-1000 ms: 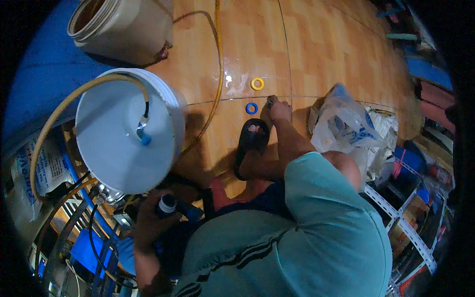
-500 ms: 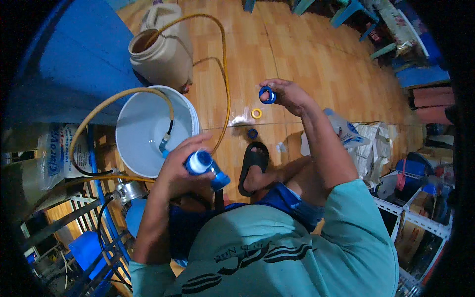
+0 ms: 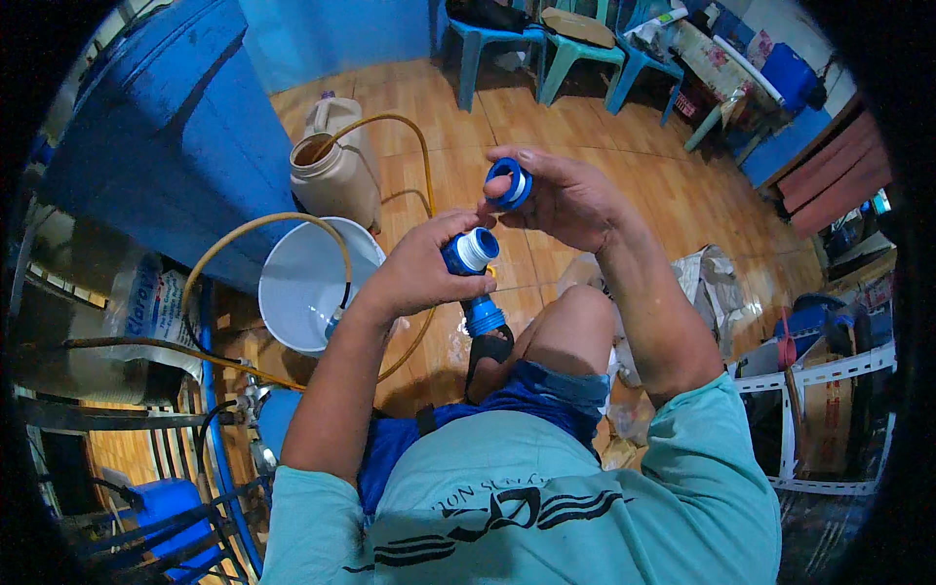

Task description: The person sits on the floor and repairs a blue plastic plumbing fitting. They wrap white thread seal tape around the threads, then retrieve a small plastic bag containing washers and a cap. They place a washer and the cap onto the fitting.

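Observation:
My left hand (image 3: 414, 268) is closed round a blue elbow-shaped pipe fitting (image 3: 482, 314). The fitting's white threaded end points up past my thumb, and a ribbed blue end hangs below. My right hand (image 3: 575, 200) grips a blue ring nut (image 3: 505, 185) with a white inner band, its thumb pushed through the hole. The nut is just above the white threads, apart from them. Behind the fitting a bit of a yellow ring (image 3: 491, 273) shows near the floor.
A white bucket (image 3: 285, 278) with a hose (image 3: 200, 263) in it stands left. Beyond it is a beige jug (image 3: 341, 185) holding another hose. Plastic chairs (image 3: 492, 37) line the far wall. Crumpled sacking (image 3: 720, 283) and a white metal rack (image 3: 824, 370) are at right.
My left hand has risen and moved right with the fitting, its threaded end toward the nut. My right hand has shifted slightly left with the ring nut. The view has tilted up.

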`<state>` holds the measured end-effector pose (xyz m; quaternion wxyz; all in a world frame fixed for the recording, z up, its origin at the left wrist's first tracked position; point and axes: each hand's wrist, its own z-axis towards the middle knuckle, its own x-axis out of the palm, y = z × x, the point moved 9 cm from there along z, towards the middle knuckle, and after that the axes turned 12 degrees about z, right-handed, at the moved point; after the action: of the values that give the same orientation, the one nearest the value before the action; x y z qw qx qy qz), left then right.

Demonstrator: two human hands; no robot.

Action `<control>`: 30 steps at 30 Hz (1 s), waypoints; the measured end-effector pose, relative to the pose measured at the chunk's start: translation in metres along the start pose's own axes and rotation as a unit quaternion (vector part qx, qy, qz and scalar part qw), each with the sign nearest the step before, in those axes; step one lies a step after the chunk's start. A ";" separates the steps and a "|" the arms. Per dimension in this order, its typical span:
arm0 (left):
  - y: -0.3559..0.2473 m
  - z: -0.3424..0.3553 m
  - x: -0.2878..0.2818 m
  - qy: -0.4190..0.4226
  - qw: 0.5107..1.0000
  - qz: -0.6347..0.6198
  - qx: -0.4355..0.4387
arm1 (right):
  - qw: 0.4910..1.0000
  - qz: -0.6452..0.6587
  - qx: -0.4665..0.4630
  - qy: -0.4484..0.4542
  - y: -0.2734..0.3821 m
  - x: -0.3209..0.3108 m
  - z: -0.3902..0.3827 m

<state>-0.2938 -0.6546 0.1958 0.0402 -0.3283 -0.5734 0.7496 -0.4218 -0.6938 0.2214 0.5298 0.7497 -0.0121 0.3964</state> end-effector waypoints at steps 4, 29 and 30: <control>-0.015 -0.025 0.003 -0.007 0.998 0.065 0.023 | 0.994 -0.048 -0.071 -0.069 0.015 0.000 -0.011; -0.079 -0.026 0.009 0.020 0.992 0.002 0.128 | 0.995 0.028 -0.070 0.057 0.038 0.052 -0.055; -0.077 -0.027 0.008 0.021 0.992 0.016 0.125 | 0.997 0.014 -0.068 0.039 0.038 0.049 -0.057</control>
<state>-0.3096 -0.6022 0.2569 0.0811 -0.3451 -0.4691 0.8089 -0.4375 -0.6452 0.2883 0.5740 0.6956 -0.0293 0.4310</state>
